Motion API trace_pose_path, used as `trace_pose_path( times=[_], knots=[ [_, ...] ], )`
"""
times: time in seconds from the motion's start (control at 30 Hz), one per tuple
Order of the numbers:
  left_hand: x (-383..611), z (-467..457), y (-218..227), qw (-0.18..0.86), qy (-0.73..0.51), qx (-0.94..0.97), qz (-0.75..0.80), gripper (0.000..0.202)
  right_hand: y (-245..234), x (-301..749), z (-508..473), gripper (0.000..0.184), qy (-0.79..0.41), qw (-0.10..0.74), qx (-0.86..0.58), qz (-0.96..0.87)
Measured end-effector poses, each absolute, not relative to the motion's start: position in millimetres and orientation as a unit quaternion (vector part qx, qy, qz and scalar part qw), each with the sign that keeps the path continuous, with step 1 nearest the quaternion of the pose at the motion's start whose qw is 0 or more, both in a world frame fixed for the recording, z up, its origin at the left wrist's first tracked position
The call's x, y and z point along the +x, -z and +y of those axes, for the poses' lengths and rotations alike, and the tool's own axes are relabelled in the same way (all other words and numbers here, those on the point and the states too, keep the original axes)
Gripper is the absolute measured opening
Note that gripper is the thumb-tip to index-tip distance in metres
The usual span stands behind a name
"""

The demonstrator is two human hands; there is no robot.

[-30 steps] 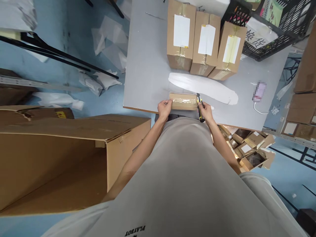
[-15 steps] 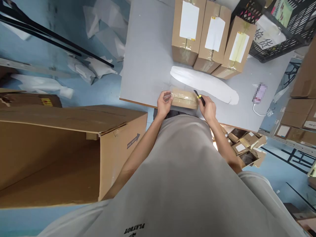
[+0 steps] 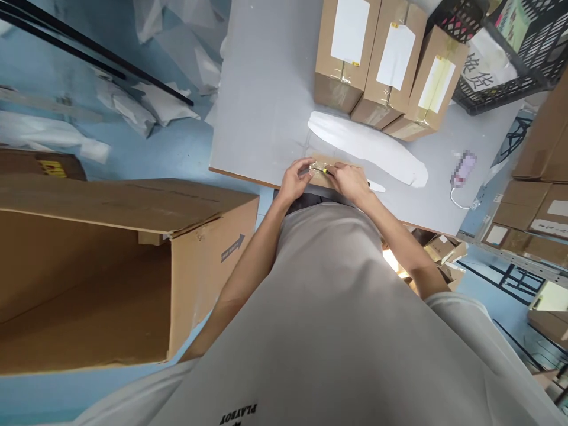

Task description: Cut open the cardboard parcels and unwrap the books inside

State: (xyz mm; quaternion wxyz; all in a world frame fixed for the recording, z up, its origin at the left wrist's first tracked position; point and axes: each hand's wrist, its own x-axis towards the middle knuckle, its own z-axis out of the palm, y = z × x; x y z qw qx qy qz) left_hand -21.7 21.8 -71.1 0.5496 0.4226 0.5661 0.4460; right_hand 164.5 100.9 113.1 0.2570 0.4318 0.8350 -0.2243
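Observation:
A small cardboard box [image 3: 320, 180] sealed with clear tape lies at the table's near edge, partly hidden by my hands. My left hand [image 3: 296, 181] is closed around its left end, thumb and fingers at the taped edge. In my right hand [image 3: 349, 181] is a utility knife [image 3: 326, 171] with a black and yellow body, mostly covered by the fingers. Its tip points left onto the tape near my left fingertips. Behind the box a long white sleeve-like wrapper [image 3: 368, 148] lies flat.
Three taped cartons with white labels [image 3: 396, 56] stand at the back of the grey table [image 3: 257, 106]. A black plastic crate [image 3: 483, 106] sits at the back right, near a blurred purple item [image 3: 464, 168]. A large open carton [image 3: 213, 272] stands at my left.
My right hand has moved left over the box, bringing the knife from its right end to the tape near my left hand. The view has shifted slightly.

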Motion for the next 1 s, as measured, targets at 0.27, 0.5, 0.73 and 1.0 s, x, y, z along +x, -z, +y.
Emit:
trace_pose_path(
  times=[0.27, 0.5, 0.73, 1.0],
  knots=[
    [-22, 22, 76, 0.551, -0.447, 0.423, 0.564, 0.061, -111, 149, 104, 0.046, 0.211, 0.281, 0.425, 0.834],
    [-21, 22, 73, 0.537, -0.445, 0.426, 0.577, 0.064, -110, 147, 98, 0.042, 0.202, 0.294, 0.464, 0.811],
    [-15, 22, 69, 0.524, -0.443, 0.418, 0.595, 0.056, -131, 247, 81, 0.044, 0.169, 0.346, 0.551, 0.740],
    [-20, 21, 71, 0.515, -0.446, 0.390, 0.620, 0.051, -61, 328, 74, 0.047, 0.158, 0.169, 0.741, 0.631]
  ],
)
